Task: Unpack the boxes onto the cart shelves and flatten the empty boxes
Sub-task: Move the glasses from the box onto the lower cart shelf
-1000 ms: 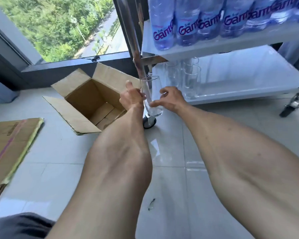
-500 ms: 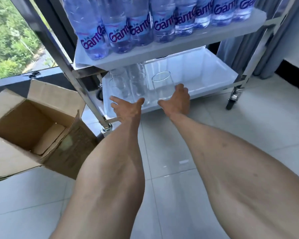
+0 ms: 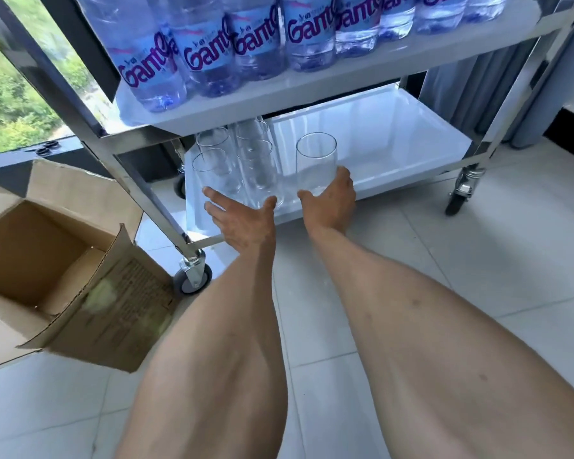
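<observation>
from the head view: your right hand (image 3: 328, 197) has just carried the glass (image 3: 316, 167) from beside the box (image 3: 63, 279) onto the cart's lower shelf (image 3: 395, 150), fingers curled round its base, right of the other glasses (image 3: 236, 167). your left hand (image 3: 237, 217) has let go, fingers spread. the box looks empty, so flattening comes next.

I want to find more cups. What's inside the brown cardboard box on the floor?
The open brown cardboard box shows only its bare cardboard walls and bottom flaps; no glasses are visible. Its near wall hides the closest part of the bottom, so that strip cannot be checked.
</observation>
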Demonstrator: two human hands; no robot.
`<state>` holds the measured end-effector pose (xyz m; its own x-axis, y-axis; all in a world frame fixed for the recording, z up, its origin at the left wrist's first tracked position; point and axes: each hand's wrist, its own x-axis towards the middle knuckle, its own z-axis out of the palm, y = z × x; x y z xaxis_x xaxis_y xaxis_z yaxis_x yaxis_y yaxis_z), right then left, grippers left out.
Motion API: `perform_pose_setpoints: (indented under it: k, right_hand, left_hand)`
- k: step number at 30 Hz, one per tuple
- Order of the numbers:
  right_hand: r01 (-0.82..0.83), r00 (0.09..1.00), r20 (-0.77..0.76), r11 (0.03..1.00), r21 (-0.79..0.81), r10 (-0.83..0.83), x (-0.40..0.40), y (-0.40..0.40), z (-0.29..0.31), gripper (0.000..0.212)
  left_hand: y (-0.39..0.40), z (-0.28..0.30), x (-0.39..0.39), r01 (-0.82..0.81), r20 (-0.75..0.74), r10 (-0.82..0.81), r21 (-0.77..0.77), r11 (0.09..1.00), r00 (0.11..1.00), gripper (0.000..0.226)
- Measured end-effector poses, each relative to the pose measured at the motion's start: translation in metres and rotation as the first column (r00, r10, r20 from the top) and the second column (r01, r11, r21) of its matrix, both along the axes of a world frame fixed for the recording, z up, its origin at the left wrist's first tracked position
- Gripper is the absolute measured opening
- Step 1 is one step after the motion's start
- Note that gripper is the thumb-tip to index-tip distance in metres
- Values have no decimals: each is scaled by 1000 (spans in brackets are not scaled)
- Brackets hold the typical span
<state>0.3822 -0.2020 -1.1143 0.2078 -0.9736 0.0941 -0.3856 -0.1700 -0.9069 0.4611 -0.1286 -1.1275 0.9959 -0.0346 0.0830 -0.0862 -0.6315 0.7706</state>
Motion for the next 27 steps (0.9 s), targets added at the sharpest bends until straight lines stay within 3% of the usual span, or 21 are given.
perform_pose_setpoints:
  k: [8,27]
  right_hand:
    - [-48,999,13,999,-1,48,22,-5,-9,70]
    - [-177,984,35,983,40,175,45,-28,-23,75]
  left_hand:
    - [-2,-5,0,-57,-125,40,-135,989,991,132]
    - [-7,-15,14,-127,-43,122,-121,985,992,111]
